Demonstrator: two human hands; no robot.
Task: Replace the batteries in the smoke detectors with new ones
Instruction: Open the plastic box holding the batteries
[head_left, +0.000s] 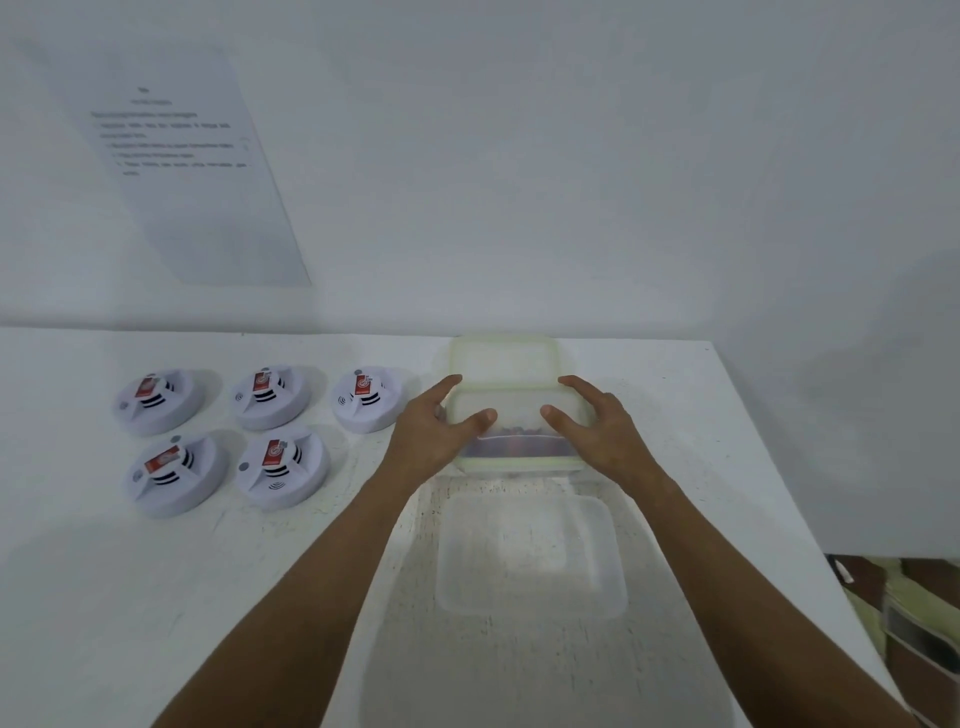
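Barely begun — both hands, left hand (434, 439) and right hand (597, 431), clasping the lidded container (517, 415) between them. Well left of that hold, five smoke detectors (223, 436) with red-labelled batteries seated — none visibly swapped.

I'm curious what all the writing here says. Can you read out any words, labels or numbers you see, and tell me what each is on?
Nothing here can be quoted; every text is too blurred or small.
Sheet of paper on the wall: several printed lines, blurred, unreadable.
Red labels on the five smoke detectors: a pale mark on each, too small to read.
Lidded container under both hands: no text visible.
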